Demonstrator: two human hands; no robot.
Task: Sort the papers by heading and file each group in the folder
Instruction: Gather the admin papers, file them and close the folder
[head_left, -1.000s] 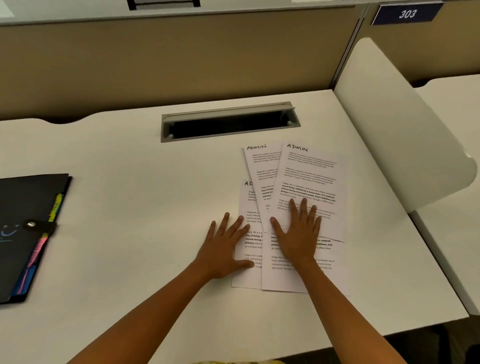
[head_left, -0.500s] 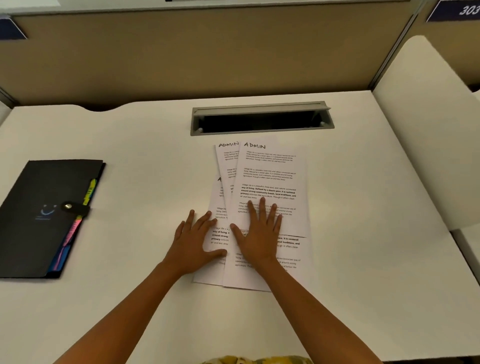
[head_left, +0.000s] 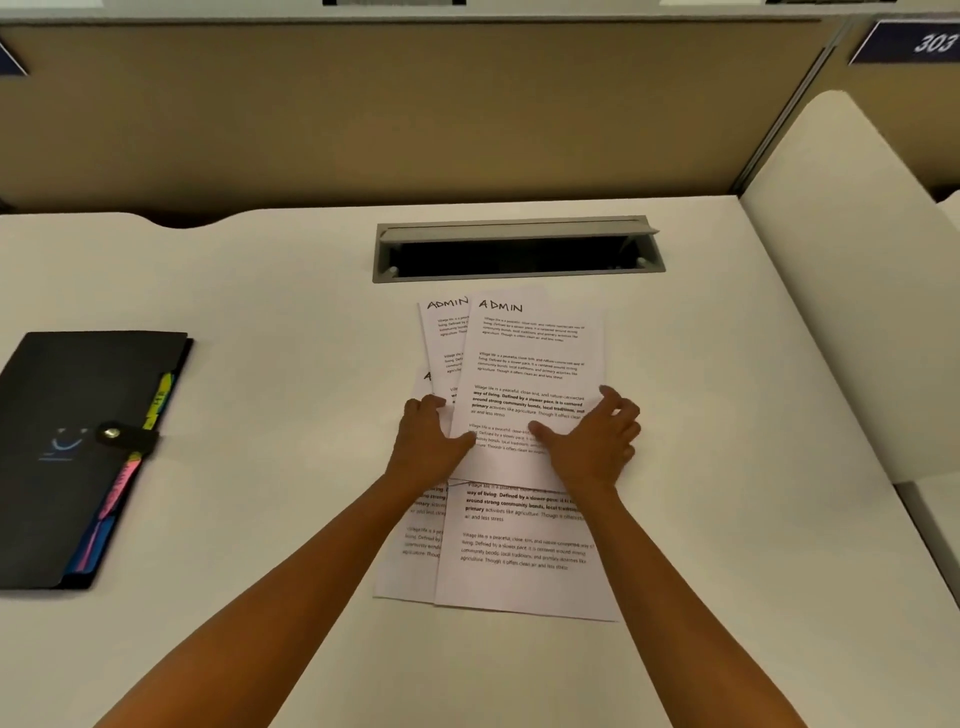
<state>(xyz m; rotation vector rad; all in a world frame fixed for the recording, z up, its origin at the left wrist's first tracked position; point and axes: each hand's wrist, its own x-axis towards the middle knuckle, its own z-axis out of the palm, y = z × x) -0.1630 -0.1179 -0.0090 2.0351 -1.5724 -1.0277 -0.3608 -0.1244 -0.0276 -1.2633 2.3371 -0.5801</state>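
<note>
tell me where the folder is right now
In the head view the black folder lies closed at the desk's left edge, apart from the papers.

Two bare forearms reach forward from the bottom of the frame, converging toward the middle. The left hand (head_left: 426, 436) lies palm down, fingers curled at the tips and thumb angled inward toward the other hand. The right hand (head_left: 592, 441) sits just beside it (the two are close but not touching), its thumb stretched leftward and its fingers bent and spread, raised at the knuckles. Both wrists are straight, in line with the forearms.
</note>
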